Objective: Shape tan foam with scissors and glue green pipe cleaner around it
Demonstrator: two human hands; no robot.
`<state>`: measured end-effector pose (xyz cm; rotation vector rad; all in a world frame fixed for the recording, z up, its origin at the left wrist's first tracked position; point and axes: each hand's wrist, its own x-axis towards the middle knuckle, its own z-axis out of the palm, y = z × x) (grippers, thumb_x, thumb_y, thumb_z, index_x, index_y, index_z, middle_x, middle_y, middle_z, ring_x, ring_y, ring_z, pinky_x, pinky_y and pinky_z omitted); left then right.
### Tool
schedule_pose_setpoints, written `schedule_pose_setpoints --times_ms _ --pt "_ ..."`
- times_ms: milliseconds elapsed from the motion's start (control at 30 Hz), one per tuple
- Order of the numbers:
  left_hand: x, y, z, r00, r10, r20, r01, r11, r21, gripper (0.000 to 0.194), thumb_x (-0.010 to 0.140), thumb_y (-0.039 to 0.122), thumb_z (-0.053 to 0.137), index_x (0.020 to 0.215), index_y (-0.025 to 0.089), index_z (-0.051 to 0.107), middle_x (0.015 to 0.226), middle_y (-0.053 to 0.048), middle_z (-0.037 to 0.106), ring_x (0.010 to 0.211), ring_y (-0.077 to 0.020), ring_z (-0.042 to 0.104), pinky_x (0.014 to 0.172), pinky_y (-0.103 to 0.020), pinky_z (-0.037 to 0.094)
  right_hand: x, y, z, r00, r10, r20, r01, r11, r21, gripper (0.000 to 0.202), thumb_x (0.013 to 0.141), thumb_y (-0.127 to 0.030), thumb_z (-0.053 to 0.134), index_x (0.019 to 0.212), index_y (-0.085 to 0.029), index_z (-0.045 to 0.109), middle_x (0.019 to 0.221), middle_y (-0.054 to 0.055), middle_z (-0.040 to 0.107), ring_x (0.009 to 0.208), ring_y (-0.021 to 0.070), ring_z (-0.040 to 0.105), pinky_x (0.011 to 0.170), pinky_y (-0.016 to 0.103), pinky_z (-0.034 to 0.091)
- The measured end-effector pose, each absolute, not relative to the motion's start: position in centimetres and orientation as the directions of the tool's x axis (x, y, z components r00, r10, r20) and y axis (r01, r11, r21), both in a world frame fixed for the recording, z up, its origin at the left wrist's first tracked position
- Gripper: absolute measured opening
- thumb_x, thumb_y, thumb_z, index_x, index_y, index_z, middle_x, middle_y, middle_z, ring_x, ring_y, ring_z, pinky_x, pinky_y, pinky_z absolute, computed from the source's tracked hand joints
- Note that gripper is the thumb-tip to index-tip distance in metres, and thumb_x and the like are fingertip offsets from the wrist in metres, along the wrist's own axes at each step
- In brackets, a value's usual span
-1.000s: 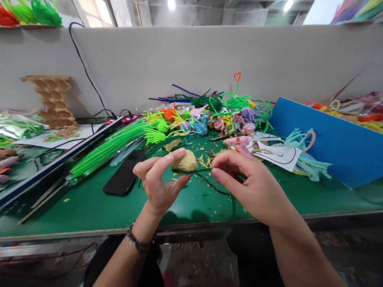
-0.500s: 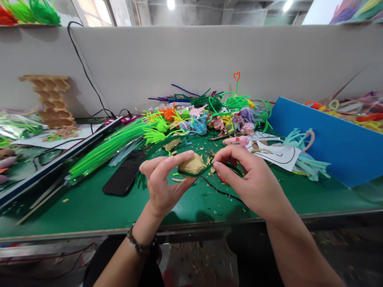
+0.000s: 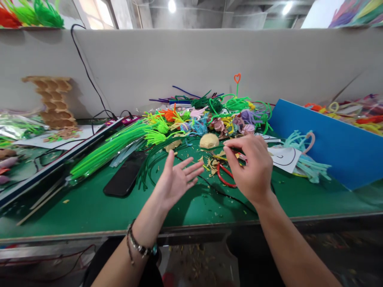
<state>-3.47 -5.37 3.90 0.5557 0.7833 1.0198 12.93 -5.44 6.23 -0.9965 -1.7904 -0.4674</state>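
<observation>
My right hand (image 3: pixel 251 167) pinches a dark green pipe cleaner (image 3: pixel 216 148) between thumb and fingertips, above the table. Along that pipe cleaner, to the left of my fingertips, is a rounded beige fuzzy piece (image 3: pixel 209 141); how the two are joined is hidden. My left hand (image 3: pixel 176 179) is open, palm up and fingers spread, below and to the left of the beige piece, touching nothing. Beneath my right hand lie red-handled scissors (image 3: pixel 225 176), partly covered, among beige scraps (image 3: pixel 213 164). Dark green pipe cleaners (image 3: pixel 146 167) lie left of my left hand.
A black phone (image 3: pixel 124 175) and a bundle of bright green pipe cleaners (image 3: pixel 110 145) lie at left. Colourful pipe-cleaner pieces (image 3: pixel 197 125) are heaped at the back. A blue board (image 3: pixel 326 143) stands at right, beside pale teal pipe cleaners (image 3: pixel 311 163). A black cord (image 3: pixel 221 193) crosses the table.
My left hand has let go of the beige piece and opened, palm up. The right hand has moved slightly up and right, with the beige piece now farther back on the green pipe cleaner.
</observation>
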Motion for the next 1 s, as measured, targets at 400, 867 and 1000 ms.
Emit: schedule_pose_setpoints --times_ms 400,867,1000 --pt "-3.1 -6.5 4.9 0.411 0.855 -0.315 -0.714 0.517 0.471 0.051 0.081 0.059 0.037 0.089 0.012 0.055 0.070 -0.005 0.062 0.070 -0.0174 0.058 0.074 -0.033 0.041 11.7 -6.6 5.5 -0.500 -0.026 0.866 0.728 0.529 0.436 0.021 0.079 -0.010 0.052 0.075 -0.029 0.060 0.067 -0.002 0.062 0.066 0.0126 0.048 0.067 0.026 0.043" --pt "-3.3 -6.4 4.7 0.400 0.882 -0.249 -0.736 0.471 0.486 0.051 0.083 0.056 0.036 0.080 0.013 0.062 0.068 -0.001 0.062 0.058 -0.0105 0.055 0.069 -0.027 0.043 11.6 -6.8 5.3 -0.539 -0.013 0.842 0.703 0.545 0.458 0.021 0.079 -0.014 0.055 0.075 -0.034 0.061 0.069 -0.005 0.062 0.066 0.0107 0.048 0.069 0.027 0.041" --pt "-3.3 -6.3 4.7 0.395 0.881 -0.260 -0.730 0.473 0.493 0.050 0.083 0.056 0.036 0.081 0.013 0.063 0.070 -0.001 0.063 0.059 -0.0102 0.055 0.069 -0.027 0.043 11.5 -6.8 5.4 -0.549 -0.033 0.835 0.717 0.495 0.491 0.021 0.081 -0.017 0.052 0.073 -0.034 0.062 0.065 -0.004 0.062 0.064 0.0111 0.048 0.067 0.026 0.043"
